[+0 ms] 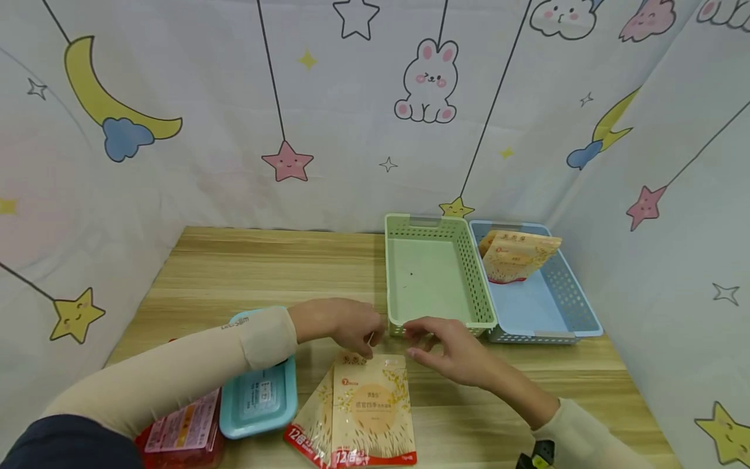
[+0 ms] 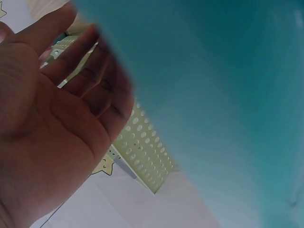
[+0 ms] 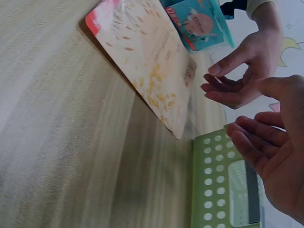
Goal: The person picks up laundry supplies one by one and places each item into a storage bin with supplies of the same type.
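Two cream-coloured flat packets lie overlapping on the wooden table, a front packet (image 1: 374,417) and a rear packet (image 1: 316,417) fanned out to its left; both have red bottom edges. My left hand (image 1: 351,326) hovers just above their top edge, fingers loosely bent; the right wrist view shows nothing in it. Nearest to the green basket's front rim (image 1: 445,326) is my right hand (image 1: 451,352), fingers relaxed, holding nothing. Under my left forearm sits a light-blue plastic-looking pack (image 1: 258,397); a blurred teal surface (image 2: 199,95) fills much of the left wrist view.
At the far right, a blue basket (image 1: 577,296) stands beside the green one, with cream packets (image 1: 518,257) propped upright inside. A red package (image 1: 187,430) is partly hidden beneath my left sleeve. A printed cloth backdrop (image 1: 351,195) rises behind the table.
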`<state>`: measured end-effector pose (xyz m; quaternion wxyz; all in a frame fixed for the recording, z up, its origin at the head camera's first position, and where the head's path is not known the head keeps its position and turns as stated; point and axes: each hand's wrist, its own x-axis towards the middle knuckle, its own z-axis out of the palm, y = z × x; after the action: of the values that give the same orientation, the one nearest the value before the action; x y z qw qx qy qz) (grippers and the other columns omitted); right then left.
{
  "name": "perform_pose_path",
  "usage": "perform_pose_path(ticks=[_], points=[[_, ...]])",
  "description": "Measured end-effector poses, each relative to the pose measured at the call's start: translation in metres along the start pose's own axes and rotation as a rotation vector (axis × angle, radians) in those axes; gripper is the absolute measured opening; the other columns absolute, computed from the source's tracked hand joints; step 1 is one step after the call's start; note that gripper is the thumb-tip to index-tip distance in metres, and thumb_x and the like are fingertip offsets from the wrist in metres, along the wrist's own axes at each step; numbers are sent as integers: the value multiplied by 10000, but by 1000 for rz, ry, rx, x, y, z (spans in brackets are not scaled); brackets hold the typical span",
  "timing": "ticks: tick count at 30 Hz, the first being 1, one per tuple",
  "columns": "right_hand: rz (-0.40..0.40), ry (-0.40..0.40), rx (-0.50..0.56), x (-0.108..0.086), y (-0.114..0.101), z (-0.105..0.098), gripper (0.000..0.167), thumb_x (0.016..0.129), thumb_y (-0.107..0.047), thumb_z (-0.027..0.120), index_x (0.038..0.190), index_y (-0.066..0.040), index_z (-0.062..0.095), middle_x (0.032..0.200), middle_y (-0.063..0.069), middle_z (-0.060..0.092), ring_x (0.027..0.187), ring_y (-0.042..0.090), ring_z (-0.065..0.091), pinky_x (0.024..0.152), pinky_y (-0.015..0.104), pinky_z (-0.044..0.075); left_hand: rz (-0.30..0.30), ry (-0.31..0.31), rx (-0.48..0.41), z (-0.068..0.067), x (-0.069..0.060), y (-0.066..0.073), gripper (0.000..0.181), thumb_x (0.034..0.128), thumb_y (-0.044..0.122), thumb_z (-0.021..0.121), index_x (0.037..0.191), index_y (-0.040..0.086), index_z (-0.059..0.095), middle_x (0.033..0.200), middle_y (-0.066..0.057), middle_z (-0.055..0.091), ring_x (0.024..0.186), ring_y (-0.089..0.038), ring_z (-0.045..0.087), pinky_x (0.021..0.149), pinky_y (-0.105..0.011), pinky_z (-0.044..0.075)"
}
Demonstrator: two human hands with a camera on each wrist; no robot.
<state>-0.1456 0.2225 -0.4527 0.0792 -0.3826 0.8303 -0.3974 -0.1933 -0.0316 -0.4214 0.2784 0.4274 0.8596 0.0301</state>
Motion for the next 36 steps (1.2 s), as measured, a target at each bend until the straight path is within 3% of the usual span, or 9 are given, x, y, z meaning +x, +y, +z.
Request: perform_pose_path(ticks=[8,19,29,36], points=[[36,-114,-34,2,14,20,361,1023,-172,733,1303,44,667,1071,121,724,909,88,688,748,307,612,-82,-64,9,5,-3,1,214,963,314,819,1050,128,757,993,35,720,862,-109,667,795,-309,566],[87,-105,-164,-3,33,38,332,1000,-198,753,1258,3,699,998,31,683,889,145,638,802,304,551,-143,-120,-13,9,-4,2,159,963,272,819,1010,142,741,947,44,700,821,-106,635,769,-315,552],[116,-117,-188,-4,32,41,262,999,-235,766,1208,-91,701,1000,6,624,873,132,576,789,303,507,-153,-142,-9,11,-3,1,72,952,121,805,952,140,736,861,49,651,733,-104,562,675,-286,490],[131,-120,-111,-3,33,39,173,1002,-222,766,1085,-131,645,905,-30,605,785,86,566,700,266,491,-119,-149,-40,12,-6,2,287,953,11,732,758,172,596,694,40,509,609,-95,391,590,-267,335]])
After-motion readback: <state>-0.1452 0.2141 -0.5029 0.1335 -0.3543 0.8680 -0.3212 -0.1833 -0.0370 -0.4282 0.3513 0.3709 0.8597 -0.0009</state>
